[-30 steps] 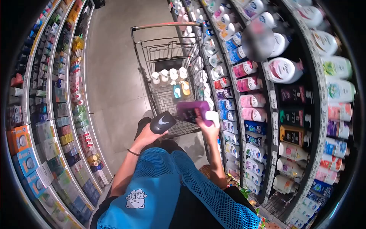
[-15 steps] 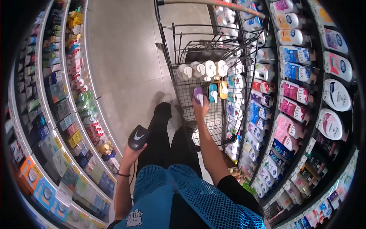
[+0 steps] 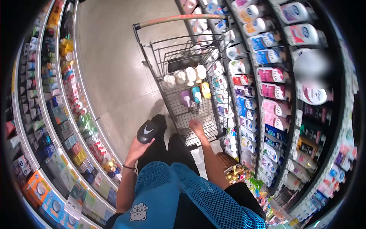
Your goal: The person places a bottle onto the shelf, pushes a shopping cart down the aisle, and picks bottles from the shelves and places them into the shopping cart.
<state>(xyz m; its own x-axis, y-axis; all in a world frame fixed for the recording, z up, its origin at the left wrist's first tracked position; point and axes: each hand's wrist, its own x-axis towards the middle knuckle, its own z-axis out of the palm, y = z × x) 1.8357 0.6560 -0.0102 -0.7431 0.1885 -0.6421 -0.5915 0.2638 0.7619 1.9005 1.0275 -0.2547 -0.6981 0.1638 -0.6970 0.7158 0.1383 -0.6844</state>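
Note:
My left hand [image 3: 138, 148] is wrapped round a black handheld device [image 3: 146, 131] with a white curved mark, left of the cart. My right hand [image 3: 196, 127] is over the near part of the wire shopping cart [image 3: 179, 114], empty, its fingers loosely curled and apart from the bottles. Just beyond it in the cart stand a purple pump bottle [image 3: 185, 98], a teal one [image 3: 196, 94] and a yellow one [image 3: 205, 90] side by side. Behind these is a row of several white-topped pump bottles [image 3: 190, 74].
The cart's handle bar [image 3: 179, 18] is at the far end. Shelves of pump bottles [image 3: 272, 91] rise close on the right. Shelves of small packages [image 3: 82, 152] line the left. A wicker basket [image 3: 225, 160] is on the floor near my right arm.
The purple bottle, earlier in my right hand, now stands in the cart beside the teal one. My right hand has let go and drawn back toward me. The left still holds the device.

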